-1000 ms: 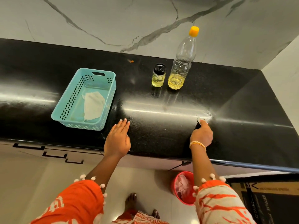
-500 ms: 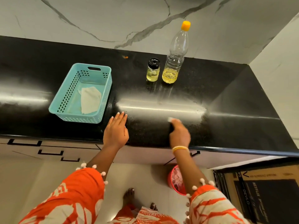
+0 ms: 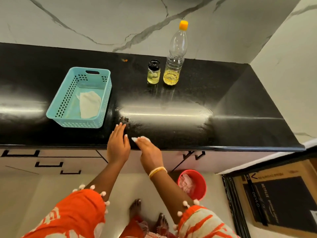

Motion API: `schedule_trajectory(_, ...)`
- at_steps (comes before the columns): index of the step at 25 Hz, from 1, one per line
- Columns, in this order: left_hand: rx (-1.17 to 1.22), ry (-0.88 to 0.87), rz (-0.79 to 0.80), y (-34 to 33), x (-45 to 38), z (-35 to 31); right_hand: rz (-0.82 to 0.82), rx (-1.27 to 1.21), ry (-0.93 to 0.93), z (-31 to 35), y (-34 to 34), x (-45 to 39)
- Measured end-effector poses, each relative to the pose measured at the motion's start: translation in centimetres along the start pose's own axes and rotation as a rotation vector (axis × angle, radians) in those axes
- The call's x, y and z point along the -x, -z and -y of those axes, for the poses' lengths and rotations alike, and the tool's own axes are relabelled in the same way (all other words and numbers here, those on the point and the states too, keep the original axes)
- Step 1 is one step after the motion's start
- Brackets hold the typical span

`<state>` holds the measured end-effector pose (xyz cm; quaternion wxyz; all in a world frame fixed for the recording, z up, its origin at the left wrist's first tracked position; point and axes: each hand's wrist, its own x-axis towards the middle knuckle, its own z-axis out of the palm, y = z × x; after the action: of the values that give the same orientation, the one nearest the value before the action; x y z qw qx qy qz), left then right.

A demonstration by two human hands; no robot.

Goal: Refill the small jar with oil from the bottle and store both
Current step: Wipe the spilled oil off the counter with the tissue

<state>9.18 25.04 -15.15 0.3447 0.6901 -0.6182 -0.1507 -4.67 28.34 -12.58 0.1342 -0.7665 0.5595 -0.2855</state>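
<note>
Near the black stone counter [image 3: 223, 100] front edge, right hand [image 3: 150, 152] pinching small white wipe [image 3: 142, 138] has slid left beside flat, relaxed left hand [image 3: 118, 145], small black-lidded glass jar [image 3: 153, 73] part-filled with yellow oil, upright near the back wall, just beside clear plastic orange-capped bottle [image 3: 175, 55].

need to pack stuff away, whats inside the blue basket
A crumpled white cloth lies in the blue basket. Whatever sits beneath the cloth is covered.
</note>
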Motion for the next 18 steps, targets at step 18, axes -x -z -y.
schedule_trajectory(18, 0.583, 0.255, 0.938, -14.6, 13.5, -18.4, -0.527, -1.315, -1.319, -15.2, 13.1, 14.7)
